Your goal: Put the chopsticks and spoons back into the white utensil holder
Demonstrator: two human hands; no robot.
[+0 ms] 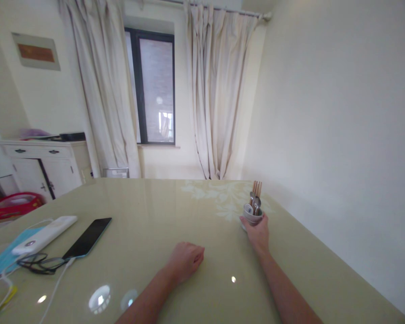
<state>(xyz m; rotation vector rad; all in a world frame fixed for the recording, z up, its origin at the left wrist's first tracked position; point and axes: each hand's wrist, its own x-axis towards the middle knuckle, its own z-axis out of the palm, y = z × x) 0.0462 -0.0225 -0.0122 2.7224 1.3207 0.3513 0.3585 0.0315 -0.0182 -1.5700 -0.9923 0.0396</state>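
Observation:
At the table's right side my right hand (258, 234) is closed around a bowl (252, 217), thumb on its left and fingers on its right. The bowl looks stacked with others, though my hand hides its lower part. Inside it are a small white cup (248, 209), metal spoons (255, 200) and several wooden chopsticks (257, 186) standing upright. My left hand (186, 261) rests on the table near the middle, curled into a fist, with nothing visible in it.
On the glossy table (148, 220), at left, lie a phone (87, 237) with a white cable, a white power bank (45, 234), glasses (40, 264) and a blue face mask (13, 252). A wall (344, 135) borders the right edge. A white cabinet (59, 166) stands behind at left.

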